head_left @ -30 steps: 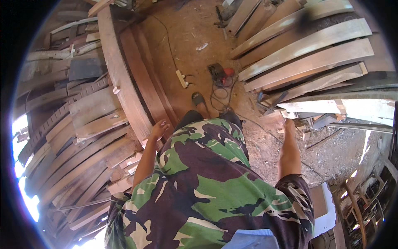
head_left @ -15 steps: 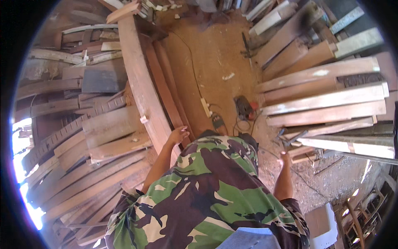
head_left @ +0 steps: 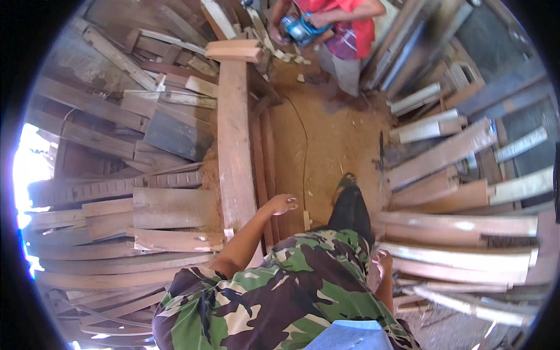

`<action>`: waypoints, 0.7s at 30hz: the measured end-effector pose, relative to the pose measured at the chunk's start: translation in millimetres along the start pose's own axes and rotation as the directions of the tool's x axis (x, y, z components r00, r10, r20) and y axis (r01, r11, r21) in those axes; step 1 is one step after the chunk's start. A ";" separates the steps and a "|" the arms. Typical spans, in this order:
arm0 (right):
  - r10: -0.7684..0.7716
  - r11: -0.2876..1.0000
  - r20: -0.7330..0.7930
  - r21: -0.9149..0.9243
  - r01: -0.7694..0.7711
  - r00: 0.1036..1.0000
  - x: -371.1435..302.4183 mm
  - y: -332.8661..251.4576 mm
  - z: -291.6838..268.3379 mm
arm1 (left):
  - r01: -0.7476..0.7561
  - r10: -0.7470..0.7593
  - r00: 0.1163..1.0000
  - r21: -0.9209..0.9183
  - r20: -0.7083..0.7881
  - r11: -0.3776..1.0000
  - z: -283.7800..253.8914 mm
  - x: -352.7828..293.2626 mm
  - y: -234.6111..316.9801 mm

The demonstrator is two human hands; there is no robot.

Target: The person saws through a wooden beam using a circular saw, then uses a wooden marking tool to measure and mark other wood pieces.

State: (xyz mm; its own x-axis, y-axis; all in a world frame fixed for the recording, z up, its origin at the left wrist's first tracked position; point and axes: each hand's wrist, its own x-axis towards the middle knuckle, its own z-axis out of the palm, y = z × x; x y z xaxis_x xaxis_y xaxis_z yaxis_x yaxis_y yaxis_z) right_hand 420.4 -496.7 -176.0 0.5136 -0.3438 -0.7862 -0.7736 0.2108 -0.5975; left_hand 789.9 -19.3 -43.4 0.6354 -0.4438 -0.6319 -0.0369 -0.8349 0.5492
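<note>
My left hand (head_left: pixel 283 204) hangs empty with its fingers loosely bent and apart, just right of a long wooden bench beam (head_left: pixel 234 140). Reddish planks (head_left: pixel 267 157) lie alongside that beam, below the hand. On the other side my right hand (head_left: pixel 382 260) is at hip height, fingers half curled and apart, with no object visible in it. Nearest to it are pale stacked boards (head_left: pixel 455 254). One leg in dark trousers (head_left: pixel 349 213) is stretched forward over the brown floor (head_left: pixel 332 137).
At the far end a person in a red shirt (head_left: pixel 353 29) holds a blue power tool (head_left: pixel 300 28). Short wood pieces (head_left: pixel 233 51) lie across the beam's far end. A dark cord (head_left: pixel 304 134) runs along the floor. Timber piles (head_left: pixel 169 207) line both sides.
I have moved forward, and my leg now reaches ahead. The person with the blue tool has come into view. The red and dark tool on the floor is out of sight.
</note>
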 end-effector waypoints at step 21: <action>-0.353 0.934 -0.142 -0.001 0.357 0.925 215.9 -427.1 96.3 | -0.055 0.018 0.991 0.282 0.132 0.958 -181.6 413.2 69.6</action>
State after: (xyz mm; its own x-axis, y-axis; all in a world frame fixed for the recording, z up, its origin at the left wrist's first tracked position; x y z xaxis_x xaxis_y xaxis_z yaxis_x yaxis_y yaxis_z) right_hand 897.4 -572.8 -105.7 0.6958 -0.5219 -0.4934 -0.5398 0.0731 -0.8386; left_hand 1189.9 -201.6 -166.9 0.5270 -0.4980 -0.6886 -0.2880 -0.8670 0.4066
